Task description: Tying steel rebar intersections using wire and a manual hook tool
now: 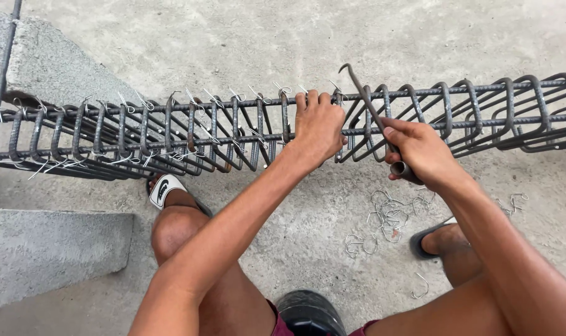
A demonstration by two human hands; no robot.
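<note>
A long rebar cage point(171, 134) of dark steel bars and square stirrups runs across the view, above the concrete floor. My left hand point(317, 124) grips the top bar and a stirrup near the cage's middle. My right hand point(420, 152) is closed on the handle of a hooked metal tying tool point(367, 102), whose hooked tip reaches the top bar just right of my left hand. Thin wire ties point(202, 96) stick up at the stirrup joints to the left; the stirrups to the right show none.
Loose bent wire pieces point(389, 214) lie on the floor under my right hand. Grey concrete blocks stand at the upper left point(52, 65) and lower left point(46, 249). My knees and sandalled feet point(165, 190) are below the cage.
</note>
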